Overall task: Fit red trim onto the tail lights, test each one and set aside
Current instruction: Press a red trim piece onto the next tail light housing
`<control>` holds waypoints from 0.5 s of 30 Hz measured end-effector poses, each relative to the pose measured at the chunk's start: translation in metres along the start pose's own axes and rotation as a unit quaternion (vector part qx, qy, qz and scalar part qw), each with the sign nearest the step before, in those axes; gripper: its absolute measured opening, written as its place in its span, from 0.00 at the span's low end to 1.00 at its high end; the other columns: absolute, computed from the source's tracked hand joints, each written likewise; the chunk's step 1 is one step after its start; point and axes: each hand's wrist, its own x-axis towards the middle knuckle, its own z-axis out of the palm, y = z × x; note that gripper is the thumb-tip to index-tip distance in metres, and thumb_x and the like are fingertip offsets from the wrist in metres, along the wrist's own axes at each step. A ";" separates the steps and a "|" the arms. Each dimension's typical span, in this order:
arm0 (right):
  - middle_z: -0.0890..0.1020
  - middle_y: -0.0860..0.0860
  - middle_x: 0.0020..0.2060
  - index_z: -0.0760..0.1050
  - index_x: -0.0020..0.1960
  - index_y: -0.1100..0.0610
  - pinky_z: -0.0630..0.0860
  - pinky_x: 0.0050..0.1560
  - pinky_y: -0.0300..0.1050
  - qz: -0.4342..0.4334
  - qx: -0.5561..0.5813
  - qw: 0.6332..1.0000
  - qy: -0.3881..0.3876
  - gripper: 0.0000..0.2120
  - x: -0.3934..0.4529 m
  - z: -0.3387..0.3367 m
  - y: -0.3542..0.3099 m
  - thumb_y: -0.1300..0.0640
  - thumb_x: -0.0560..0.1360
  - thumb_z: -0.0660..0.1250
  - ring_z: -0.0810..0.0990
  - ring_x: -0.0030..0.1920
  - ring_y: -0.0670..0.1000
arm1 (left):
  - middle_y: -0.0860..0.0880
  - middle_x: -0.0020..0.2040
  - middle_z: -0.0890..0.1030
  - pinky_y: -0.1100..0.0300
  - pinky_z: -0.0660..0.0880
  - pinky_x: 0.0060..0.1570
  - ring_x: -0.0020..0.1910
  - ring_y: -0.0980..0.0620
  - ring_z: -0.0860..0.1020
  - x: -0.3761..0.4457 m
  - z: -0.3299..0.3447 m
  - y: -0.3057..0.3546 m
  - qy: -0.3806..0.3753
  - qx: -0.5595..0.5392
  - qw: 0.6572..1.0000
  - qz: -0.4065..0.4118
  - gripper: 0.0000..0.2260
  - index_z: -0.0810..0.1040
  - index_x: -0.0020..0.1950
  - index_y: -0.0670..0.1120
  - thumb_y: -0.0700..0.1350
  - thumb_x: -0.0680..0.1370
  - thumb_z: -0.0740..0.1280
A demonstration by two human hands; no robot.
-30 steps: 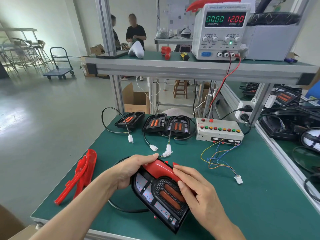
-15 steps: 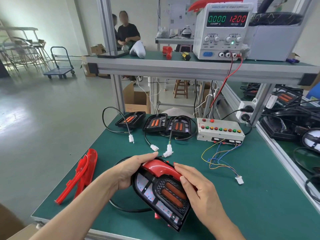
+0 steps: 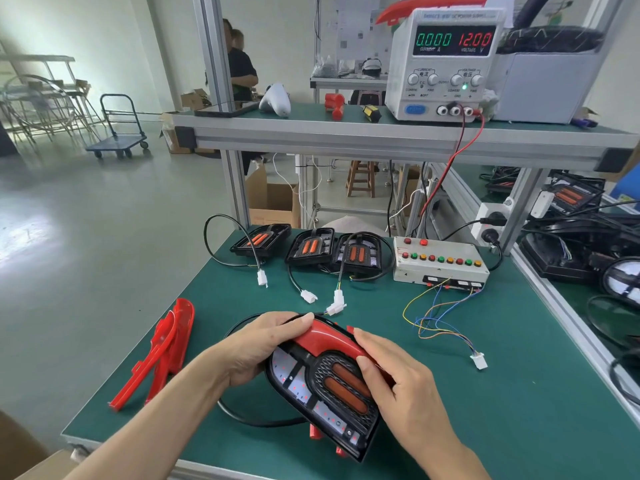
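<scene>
Green matting covered the worktop (image 3: pixel 519 393) of an assembly bench, where a person held a black tail light (image 3: pixel 322 386) tilted just above the surface while seating a red trim (image 3: pixel 325 341) along its upper edge. The left hand (image 3: pixel 263 344) curled round the lamp's left end, thumb pressing on the trim; the right hand (image 3: pixel 401 382) wrapped the right end, fingers bearing down on the strip, so each grip was closed on the part. The trim looked only partly home, and uneven pressure could have snapped a clip or left one end proud, a fault likely to show only later. The lamp's black lead (image 3: pixel 256 419) looped under it toward a white connector (image 3: pixel 336 308), and a hasty turn might have snagged that lead or dragged it across the spare red trims (image 3: pixel 162 351) lying to the left. Three more tail lights (image 3: pixel 311 245) waited at the back beside the button-studded test box (image 3: pixel 440 261) (the power supply (image 3: pixel 446 64) on the shelf read twelve volts and no current), and its loose coloured wires (image 3: pixel 436 317) ended in a plug (image 3: pixel 479 361) that could have been mated the wrong way round at test.
</scene>
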 end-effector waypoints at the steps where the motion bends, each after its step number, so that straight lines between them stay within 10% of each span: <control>1: 0.81 0.42 0.65 0.79 0.69 0.53 0.75 0.67 0.43 0.006 0.010 1.000 -0.003 0.18 0.001 -0.001 0.000 0.52 0.81 0.66 0.78 0.66 0.41 | 0.34 0.57 0.83 0.46 0.80 0.59 0.52 0.41 0.83 0.000 0.000 0.000 0.003 0.007 1.000 0.009 0.26 0.81 0.56 0.37 0.61 0.75 0.72; 8: 0.81 0.34 0.61 0.78 0.69 0.43 0.74 0.63 0.33 0.079 0.076 0.992 -0.063 0.19 0.008 -0.009 -0.004 0.52 0.79 0.70 0.80 0.62 0.40 | 0.34 0.55 0.83 0.44 0.77 0.60 0.52 0.42 0.81 -0.004 -0.001 -0.004 -0.002 0.023 0.998 0.053 0.23 0.78 0.58 0.34 0.55 0.79 0.70; 15: 0.87 0.42 0.52 0.83 0.61 0.46 0.78 0.64 0.47 0.275 0.208 0.930 -0.126 0.17 0.026 -0.021 -0.006 0.46 0.73 0.75 0.85 0.54 0.42 | 0.36 0.50 0.81 0.36 0.74 0.62 0.49 0.42 0.80 -0.006 0.001 -0.003 0.024 0.028 0.997 0.072 0.25 0.75 0.57 0.30 0.53 0.78 0.69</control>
